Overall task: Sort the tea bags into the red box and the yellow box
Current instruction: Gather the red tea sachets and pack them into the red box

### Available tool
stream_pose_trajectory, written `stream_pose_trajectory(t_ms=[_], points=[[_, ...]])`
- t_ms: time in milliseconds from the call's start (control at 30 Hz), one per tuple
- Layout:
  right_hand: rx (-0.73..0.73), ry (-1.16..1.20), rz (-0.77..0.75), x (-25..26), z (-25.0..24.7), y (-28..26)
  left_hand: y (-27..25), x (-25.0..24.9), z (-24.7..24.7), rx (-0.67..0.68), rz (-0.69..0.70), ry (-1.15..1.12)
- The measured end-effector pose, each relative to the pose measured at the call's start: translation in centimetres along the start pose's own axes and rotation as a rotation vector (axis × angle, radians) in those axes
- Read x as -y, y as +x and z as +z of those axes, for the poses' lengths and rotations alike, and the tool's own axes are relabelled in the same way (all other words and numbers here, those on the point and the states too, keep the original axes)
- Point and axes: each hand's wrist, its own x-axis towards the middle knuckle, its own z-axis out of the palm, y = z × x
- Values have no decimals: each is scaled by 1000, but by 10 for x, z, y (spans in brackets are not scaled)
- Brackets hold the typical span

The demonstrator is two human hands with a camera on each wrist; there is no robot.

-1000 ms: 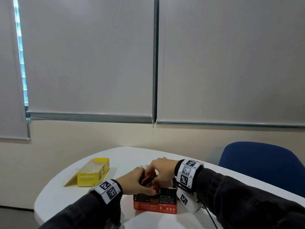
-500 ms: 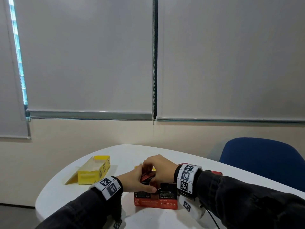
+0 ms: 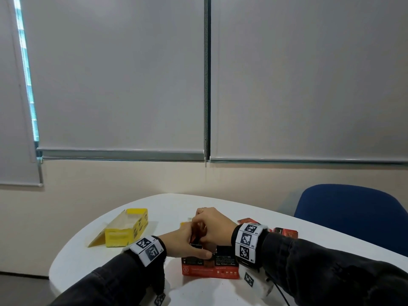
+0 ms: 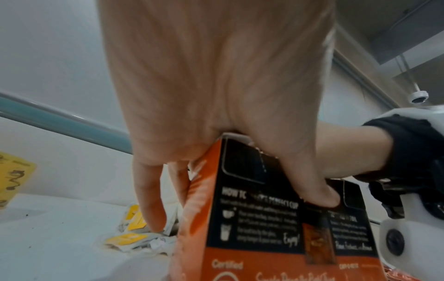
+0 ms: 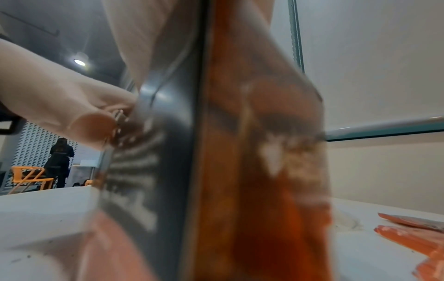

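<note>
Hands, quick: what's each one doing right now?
Left hand: grips the upright red cardboard tea box, thumb on its front.
Right hand: curled at the box's open top; contents of its grip hidden.

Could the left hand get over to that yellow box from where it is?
Probably yes. The yellow box lies open on the table to the left hand's own side, with bare tabletop between them. But that hand is gripping the red box, so it would have to let go first.

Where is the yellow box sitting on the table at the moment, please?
In the head view the yellow box lies open on the white table, toward its left edge, apart from the red box.
</note>
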Motion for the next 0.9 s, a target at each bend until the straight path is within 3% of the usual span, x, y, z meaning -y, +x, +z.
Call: stream_pose_trajectory(t_ms=[233, 367, 600, 733, 900], points=[[20, 202, 139, -2, 5, -7, -1, 2, -4, 35, -64, 12], [-11, 88, 108, -1, 4, -7, -5, 2, -10, 24, -32, -28], [49, 84, 160, 1, 0, -8, -15, -5, -10, 9, 45, 39], [150, 61, 178, 0, -6, -10, -20, -6, -11, -8, 21, 207], [292, 28, 221, -1, -9, -10, -23, -8, -12, -2, -10, 251]])
